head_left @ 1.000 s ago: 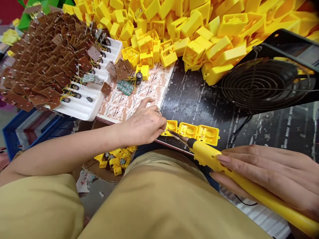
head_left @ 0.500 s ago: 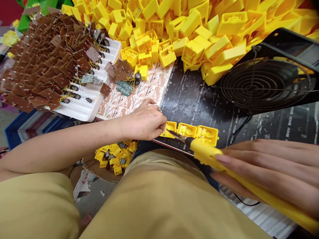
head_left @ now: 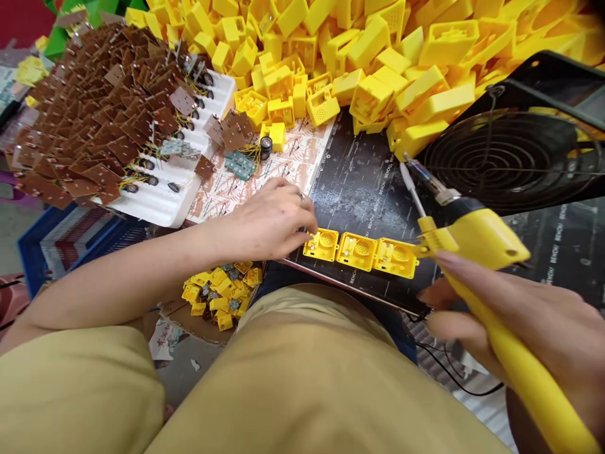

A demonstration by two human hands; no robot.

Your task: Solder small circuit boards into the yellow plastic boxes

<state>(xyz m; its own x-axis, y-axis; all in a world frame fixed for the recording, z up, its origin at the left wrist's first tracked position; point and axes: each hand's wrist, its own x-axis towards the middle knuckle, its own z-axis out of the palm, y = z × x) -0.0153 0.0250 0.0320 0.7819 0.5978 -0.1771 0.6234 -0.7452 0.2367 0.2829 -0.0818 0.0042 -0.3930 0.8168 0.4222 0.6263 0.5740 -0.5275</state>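
Three small yellow plastic cases lie open side up in a row by the table's front edge: a left one (head_left: pixel 322 244), a middle one (head_left: pixel 358 251) and a right one (head_left: pixel 396 257). Each has a round speaker grille and small metal contacts inside. My left hand (head_left: pixel 278 217) is at the left case, its thumb and fingers closed on that case's left edge. In my right hand (head_left: pixel 543 328) is a yellow soldering gun (head_left: pixel 482 233), raised to the right of the row. Its metal tip and thin feed tube point up and away, clear of the cases.
Behind the row rises a big heap of yellow cases (head_left: pixel 373 50). A black fan (head_left: pixel 491 164) stands at right. Brown circuit boards (head_left: pixel 94 113) pile on white foam (head_left: pixel 184 189) at left, near a green board (head_left: pixel 240 165). Below the table edge, a box holds more yellow cases (head_left: pixel 220 293).
My right hand has lifted the soldering gun off the left case, up and to the right, turning its tip away. My left hand stays beside the left case, its fingers shifted slightly.
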